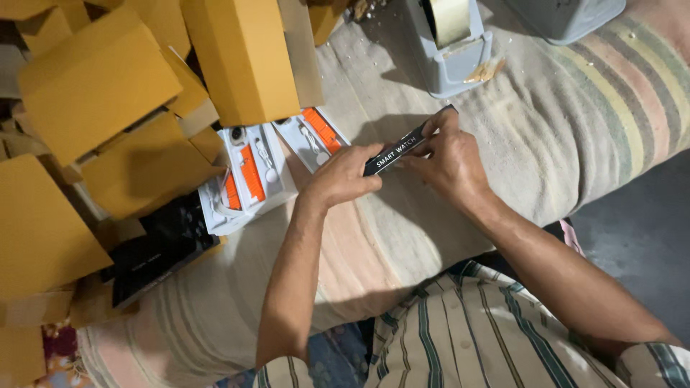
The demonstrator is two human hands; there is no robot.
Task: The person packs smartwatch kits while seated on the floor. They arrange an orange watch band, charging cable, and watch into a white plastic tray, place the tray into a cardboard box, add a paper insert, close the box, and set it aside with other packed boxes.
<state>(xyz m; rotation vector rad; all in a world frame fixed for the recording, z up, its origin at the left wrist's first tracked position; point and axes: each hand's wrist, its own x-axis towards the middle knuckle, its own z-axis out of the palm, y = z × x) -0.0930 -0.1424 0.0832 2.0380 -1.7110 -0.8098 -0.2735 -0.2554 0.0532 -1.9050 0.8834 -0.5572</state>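
Both your hands meet over the middle of the striped blanket (pixel 575 122) that covers the work surface. Your left hand (pixel 343 176) pinches the near end of a slim black box (pixel 406 147) with white lettering on its edge; your right hand (pixel 449 162) grips the far end, fingers curled over the top. The box is held edge-on and tilted, clear of the blanket, probably so both ends stay reachable at once. To your left, white open trays (pixel 251 176) lie side by side, each showing an orange strap and white accessories, faces up and apparently within easy reach. Behind and around them, tan cardboard cartons (pixel 97 82) are heaped loosely, some overlapping the trays. A black flat box (pixel 162 248) sits wedged under the cartons at lower left. At the top edge stands a grey tape dispenser (pixel 453 43) with a roll of pale tape, cut off by the frame; a second grey container (pixel 568 18) beside it is mostly out of view. Your fingers hide the box's ends, so whether a flap is open cannot be told. What the far tray holds beneath the carton is hidden. Your striped shirt (pixel 467 330) fills the bottom.
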